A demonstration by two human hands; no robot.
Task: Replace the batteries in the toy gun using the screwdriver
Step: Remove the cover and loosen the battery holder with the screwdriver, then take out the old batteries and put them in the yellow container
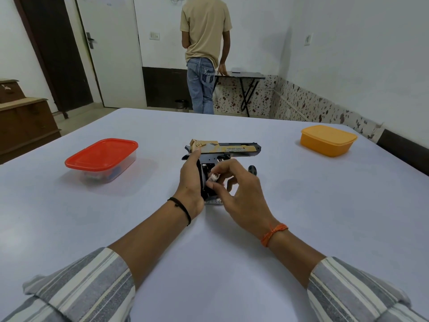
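Note:
A black and tan toy gun lies on its side in the middle of the table, barrel to the right, grip toward me. The battery compartment in the grip is uncovered. My left hand rests along the left side of the grip and steadies it, index finger stretched up to the rear of the gun. My right hand pinches a small white battery between thumb and fingers, right over the uncovered compartment. Just right of my right hand a dark blue rounded thing peeks out; I cannot tell what it is.
A clear box with a red lid stands at the left of the white table. An orange lidded box sits at the far right. Beyond the table a person stands with their back to me at a small folding table.

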